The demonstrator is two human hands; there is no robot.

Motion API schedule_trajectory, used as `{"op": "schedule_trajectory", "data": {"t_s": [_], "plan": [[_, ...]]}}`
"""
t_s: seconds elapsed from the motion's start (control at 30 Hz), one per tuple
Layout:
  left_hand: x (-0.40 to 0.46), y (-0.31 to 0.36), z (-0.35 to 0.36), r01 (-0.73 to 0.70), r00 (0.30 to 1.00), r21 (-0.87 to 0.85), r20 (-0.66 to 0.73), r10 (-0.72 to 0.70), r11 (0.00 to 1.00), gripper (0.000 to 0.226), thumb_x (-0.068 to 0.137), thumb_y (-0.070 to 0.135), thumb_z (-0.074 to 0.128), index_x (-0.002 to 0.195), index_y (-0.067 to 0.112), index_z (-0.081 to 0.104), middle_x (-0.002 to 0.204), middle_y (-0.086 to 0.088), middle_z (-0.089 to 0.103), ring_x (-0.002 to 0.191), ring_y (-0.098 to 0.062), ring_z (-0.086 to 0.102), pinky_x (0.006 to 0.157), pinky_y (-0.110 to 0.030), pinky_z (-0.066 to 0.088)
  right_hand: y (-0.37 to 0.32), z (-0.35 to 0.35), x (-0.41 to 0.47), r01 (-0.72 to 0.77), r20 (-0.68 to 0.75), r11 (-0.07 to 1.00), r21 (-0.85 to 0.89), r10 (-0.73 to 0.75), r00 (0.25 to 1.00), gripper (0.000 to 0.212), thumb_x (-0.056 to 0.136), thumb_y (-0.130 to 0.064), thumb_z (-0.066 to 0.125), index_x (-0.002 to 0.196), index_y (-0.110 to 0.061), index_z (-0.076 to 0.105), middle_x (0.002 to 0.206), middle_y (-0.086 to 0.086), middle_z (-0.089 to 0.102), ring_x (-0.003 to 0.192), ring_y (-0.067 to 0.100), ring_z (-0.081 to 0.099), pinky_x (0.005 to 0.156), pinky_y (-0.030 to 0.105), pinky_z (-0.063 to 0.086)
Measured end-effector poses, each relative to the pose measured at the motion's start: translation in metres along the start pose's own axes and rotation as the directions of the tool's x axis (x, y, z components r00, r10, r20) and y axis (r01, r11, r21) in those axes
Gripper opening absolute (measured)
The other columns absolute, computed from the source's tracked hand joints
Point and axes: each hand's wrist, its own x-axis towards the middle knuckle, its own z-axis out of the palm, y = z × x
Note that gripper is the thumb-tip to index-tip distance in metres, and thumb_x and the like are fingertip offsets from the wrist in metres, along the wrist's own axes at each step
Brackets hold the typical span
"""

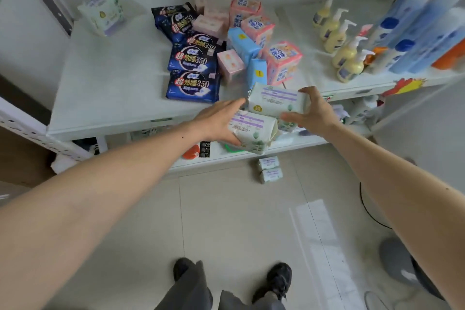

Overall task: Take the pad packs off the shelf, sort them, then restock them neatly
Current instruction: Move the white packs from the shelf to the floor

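1. Hands meet at the front edge of the white shelf (pixel 108 88), each grasping a pale green pad pack.
2. Left hand (pixel 216 121) holds the lower pack (pixel 253 131), thumb under it and fingers along its far side; this pack hangs just past the shelf edge, long axis running from 10 to 4 o'clock.
3. Right hand (pixel 312 111) grips the upper pack (pixel 275 102) by its right end, thumb on top; the long axis lies almost level, 9 to 3 o'clock, purple stripe facing up.
4. The two packs touch, the upper one overlapping the lower one's far corner.
5. Three dark blue packs (pixel 193 83) lie flat in a row toward 12 o'clock from the left hand, print facing up.
6. Pink packs (pixel 283 61) and light blue packs (pixel 245 45) sit jumbled at 12 o'clock from the hands, some upright, some tilted.
7. One more green pack (pixel 103 14) stands alone at the back left, 10 o'clock.
8. Yellow pump bottles (pixel 347 58) line up at 2 o'clock.
9. Two small green packs (pixel 270 170) lie on the floor below the shelf.
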Motion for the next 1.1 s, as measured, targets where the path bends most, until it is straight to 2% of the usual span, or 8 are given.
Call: {"op": "schedule_trajectory", "data": {"t_s": [0.2, 0.37, 0.43, 0.7, 0.8, 0.87, 0.93, 1.1], "plan": [[0.046, 0.071, 0.1, 0.083, 0.994, -0.055, 0.081, -0.079, 0.995, 0.12, 0.054, 0.055, 0.083, 0.149, 0.027, 0.014, 0.145, -0.002, 0.041, 0.131, -0.028, 0.039, 0.101, -0.043, 0.042, 0.121, -0.028, 0.003, -0.031, 0.064, 0.999, -0.033, 0.033, 0.997, 0.082, 0.067, -0.043, 0.083, 0.131, -0.017, 0.039, 0.107, 0.001, 0.053, 0.1, 0.022, 0.054, 0.084, 0.036, 0.047], [0.08, 0.115, 0.205, 0.182, 0.976, -0.08, 0.139, -0.17, 0.98, 0.125, 0.053, 0.054, 0.084, 0.149, 0.034, 0.007, 0.142, 0.002, 0.042, 0.122, -0.028, 0.041, 0.086, -0.039, 0.046, 0.235, -0.023, 0.014, -0.085, 0.18, 0.996, 0.028, 0.078, 0.98, 0.078, 0.071, -0.038, 0.083, 0.13, -0.017, 0.037, 0.11, -0.003, 0.052, 0.1, 0.019, 0.05, 0.078, 0.027, 0.038], [0.09, 0.125, 0.248, 0.22, 0.965, -0.079, 0.164, -0.205, 0.972, 0.124, 0.056, 0.051, 0.084, 0.15, 0.034, 0.004, 0.143, 0.003, 0.04, 0.123, -0.027, 0.039, 0.088, -0.041, 0.046, 0.277, -0.012, 0.02, -0.117, 0.216, 0.992, 0.037, 0.106, 0.971, 0.076, 0.071, -0.037, 0.082, 0.129, -0.017, 0.038, 0.11, -0.003, 0.053, 0.099, 0.019, 0.051, 0.079, 0.027, 0.039], [0.122, 0.112, 0.421, 0.324, 0.92, -0.072, 0.257, -0.296, 0.943, 0.126, 0.063, 0.049, 0.082, 0.149, 0.038, -0.01, 0.135, 0.003, 0.043, 0.119, -0.027, 0.038, 0.082, -0.041, 0.048, 0.431, 0.082, 0.039, -0.188, 0.313, 0.981, 0.052, 0.163, 0.936, 0.069, 0.071, -0.031, 0.082, 0.128, -0.026, 0.042, 0.106, -0.007, 0.055, 0.095, 0.019, 0.055, 0.077, 0.028, 0.045], [0.14, 0.082, 0.506, 0.344, 0.911, -0.073, 0.269, -0.314, 0.936, 0.126, 0.065, 0.048, 0.08, 0.147, 0.045, -0.016, 0.127, 0.003, 0.045, 0.115, -0.027, 0.039, 0.078, -0.042, 0.05, 0.507, 0.146, 0.057, -0.2, 0.346, 0.979, 0.039, 0.175, 0.922, 0.066, 0.073, -0.029, 0.081, 0.127, -0.026, 0.043, 0.103, -0.008, 0.055, 0.087, 0.016, 0.054, 0.061, 0.011, 0.041], [0.142, 0.076, 0.522, 0.336, 0.911, -0.057, 0.275, -0.308, 0.94, 0.125, 0.066, 0.045, 0.079, 0.144, 0.05, -0.018, 0.123, 0.003, 0.045, 0.112, -0.026, 0.039, 0.077, -0.042, 0.05, 0.52, 0.159, 0.061, -0.203, 0.368, 0.977, 0.06, 0.167, 0.915, 0.065, 0.074, -0.027, 0.081, 0.127, -0.024, 0.043, 0.101, -0.008, 0.055, 0.079, 0.008, 0.053, 0.052, 0.003, 0.038], [0.15, 0.061, 0.574, 0.335, 0.912, -0.047, 0.267, -0.311, 0.941, 0.122, 0.068, 0.04, 0.079, 0.144, 0.053, -0.016, 0.123, 0.004, 0.043, 0.113, -0.025, 0.038, 0.077, -0.039, 0.049, 0.559, 0.193, 0.073, -0.189, 0.373, 0.98, 0.058, 0.154, 0.915, 0.064, 0.074, -0.026, 0.082, 0.124, -0.023, 0.043, 0.101, -0.008, 0.056, 0.079, 0.006, 0.054, 0.053, 0.005, 0.039], [0.171, 0.015, 0.693, 0.392, 0.898, -0.048, 0.235, -0.371, 0.919, 0.121, 0.07, 0.038, 0.079, 0.144, 0.052, -0.015, 0.126, 0.01, 0.039, 0.115, -0.022, 0.035, 0.073, -0.032, 0.041, 0.638, 0.283, 0.112, -0.137, 0.419, 0.989, 0.058, 0.101, 0.902, 0.066, 0.07, -0.029, 0.083, 0.123, -0.026, 0.043, 0.107, -0.004, 0.06, 0.092, 0.02, 0.058, 0.066, 0.025, 0.048]]}}
